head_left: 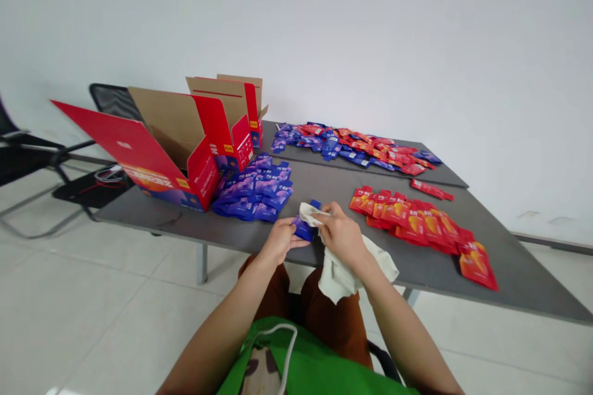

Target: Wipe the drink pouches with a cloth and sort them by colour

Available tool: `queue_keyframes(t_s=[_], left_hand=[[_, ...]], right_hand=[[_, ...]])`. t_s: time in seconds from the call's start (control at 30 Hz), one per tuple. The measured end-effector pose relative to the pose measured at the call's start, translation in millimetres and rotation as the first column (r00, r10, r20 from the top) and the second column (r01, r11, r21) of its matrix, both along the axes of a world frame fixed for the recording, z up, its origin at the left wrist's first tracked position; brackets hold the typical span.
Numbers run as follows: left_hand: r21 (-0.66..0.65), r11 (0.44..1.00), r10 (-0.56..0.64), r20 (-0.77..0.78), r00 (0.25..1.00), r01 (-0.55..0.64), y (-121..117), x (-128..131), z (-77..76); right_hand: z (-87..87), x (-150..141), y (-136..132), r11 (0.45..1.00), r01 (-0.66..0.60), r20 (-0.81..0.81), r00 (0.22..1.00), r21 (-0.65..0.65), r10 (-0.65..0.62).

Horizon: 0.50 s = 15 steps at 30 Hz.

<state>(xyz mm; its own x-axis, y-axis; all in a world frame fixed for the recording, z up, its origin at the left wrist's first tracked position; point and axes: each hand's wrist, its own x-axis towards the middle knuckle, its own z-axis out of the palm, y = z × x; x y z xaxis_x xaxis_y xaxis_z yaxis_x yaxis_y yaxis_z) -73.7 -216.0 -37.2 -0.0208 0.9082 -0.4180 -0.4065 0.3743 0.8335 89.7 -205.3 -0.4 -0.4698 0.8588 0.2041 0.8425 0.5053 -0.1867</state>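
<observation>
My left hand (279, 239) is closed on a small blue packet (306, 228) just above the grey table's (324, 194) near edge. My right hand (341, 234) grips a white cloth (345, 271); one end of the cloth lies over the top of the packet and the rest hangs down past the table edge. A heap of blue packets (256, 187) lies to the left of my hands. A row of red packets (424, 224) lies to the right.
Open red cardboard boxes (185, 142) stand at the table's far left, with their flaps up. A mixed pile of red and blue packets (356, 145) covers the far side. A black chair (32, 154) stands at the left on the tiled floor.
</observation>
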Motion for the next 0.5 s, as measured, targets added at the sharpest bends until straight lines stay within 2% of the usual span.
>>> queue_keyframes(t_s=[0.1,0.17,0.23,0.37,0.5], left_hand=[[0.020,0.999,0.033,-0.030,0.999,-0.032,-2.5,5.6,-3.7],[0.046,0.998,0.041,-0.055,0.998,-0.039,-4.0,8.6,-5.9],[0.066,0.997,0.055,-0.078,0.995,-0.050,-5.9,10.3,-7.3],[0.047,0.998,0.047,-0.086,0.995,-0.043,-9.2,9.5,-4.4],[-0.024,1.000,0.011,-0.137,0.991,-0.014,-7.7,7.0,2.7]], right_hand=[[-7.2,-5.5,-13.4,0.990,-0.135,0.009,0.991,-0.030,0.136],[-11.9,-10.5,-9.2,0.986,-0.156,0.019,0.987,-0.063,0.158],[-13.0,-16.0,4.6,0.989,-0.100,0.042,0.994,-0.107,0.105],[-5.1,-25.9,42.0,0.973,0.141,0.140,0.983,-0.185,-0.115],[3.5,-21.9,59.1,0.956,0.221,0.157,0.969,-0.191,-0.192]])
